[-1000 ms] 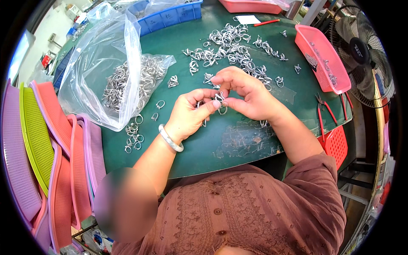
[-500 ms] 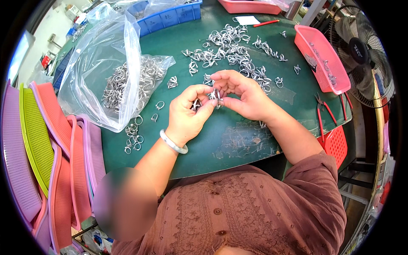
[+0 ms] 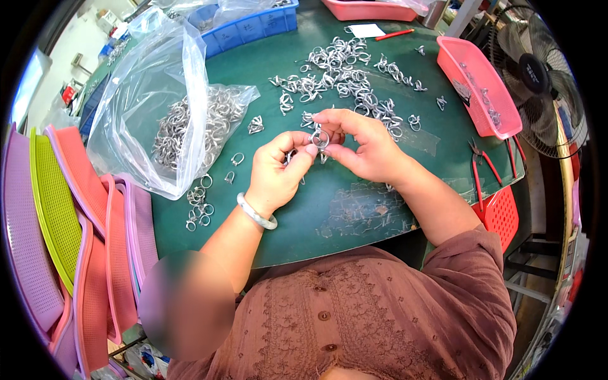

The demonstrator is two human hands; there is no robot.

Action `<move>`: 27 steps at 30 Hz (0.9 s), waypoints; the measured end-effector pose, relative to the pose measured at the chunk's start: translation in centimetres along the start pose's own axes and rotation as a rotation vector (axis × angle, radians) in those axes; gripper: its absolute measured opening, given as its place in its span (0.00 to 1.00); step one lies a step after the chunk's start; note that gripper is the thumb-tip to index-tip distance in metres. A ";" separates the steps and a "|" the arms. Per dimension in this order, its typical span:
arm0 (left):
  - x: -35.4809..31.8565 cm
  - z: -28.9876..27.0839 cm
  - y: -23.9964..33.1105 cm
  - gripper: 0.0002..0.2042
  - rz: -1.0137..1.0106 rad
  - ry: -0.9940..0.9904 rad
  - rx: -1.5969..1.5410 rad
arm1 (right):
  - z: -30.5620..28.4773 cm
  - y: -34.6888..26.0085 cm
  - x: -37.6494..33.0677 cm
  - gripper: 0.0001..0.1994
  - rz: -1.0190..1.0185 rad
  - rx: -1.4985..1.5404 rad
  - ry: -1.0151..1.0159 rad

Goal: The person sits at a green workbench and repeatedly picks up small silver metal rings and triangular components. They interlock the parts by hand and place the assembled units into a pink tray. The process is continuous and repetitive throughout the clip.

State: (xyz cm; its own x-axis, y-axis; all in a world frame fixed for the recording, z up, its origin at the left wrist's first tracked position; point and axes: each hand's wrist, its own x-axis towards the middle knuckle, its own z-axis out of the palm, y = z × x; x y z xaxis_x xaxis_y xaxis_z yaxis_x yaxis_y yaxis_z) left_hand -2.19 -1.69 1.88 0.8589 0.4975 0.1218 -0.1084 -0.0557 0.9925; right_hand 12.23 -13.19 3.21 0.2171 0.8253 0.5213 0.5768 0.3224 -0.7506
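Above the green table, my left hand (image 3: 277, 166) and my right hand (image 3: 364, 144) meet at a silver-grey metal ring (image 3: 320, 139), its round band facing me. Left thumb and fingers pinch it from one side; the right thumb and forefinger close on the other. More ring metal shows in the curl of my left fingers, partly hidden. Just beyond my fingertips spreads a loose heap of similar rings (image 3: 339, 57). To the left of my left wrist lies a small group of plain rings (image 3: 199, 208).
An open clear plastic bag (image 3: 145, 82) full of rings stands left, by a blue crate (image 3: 253, 30). Stacked purple, pink and green baskets (image 3: 57, 209) line the left edge. At right are a pink basket (image 3: 465, 63), red-handled pliers (image 3: 485, 166) and a fan (image 3: 533, 73).
The ring between my fingertips has been turned, so its round band now faces me. My left fingers have shifted slightly, while both arms stay nearly in place.
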 end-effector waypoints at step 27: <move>1.3 -2.7 -1.4 0.12 -0.500 -0.173 -0.970 | -1.1 0.4 -0.2 0.08 0.065 -0.581 -0.448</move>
State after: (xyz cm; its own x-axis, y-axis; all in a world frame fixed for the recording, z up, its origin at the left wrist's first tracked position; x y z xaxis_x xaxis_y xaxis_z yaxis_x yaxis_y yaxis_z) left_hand -2.28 1.37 0.64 0.9656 0.1421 -0.2178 -0.0105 0.8581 0.5134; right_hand 13.29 -13.77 3.29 -0.0059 0.9848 0.1738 0.9250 0.0714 -0.3732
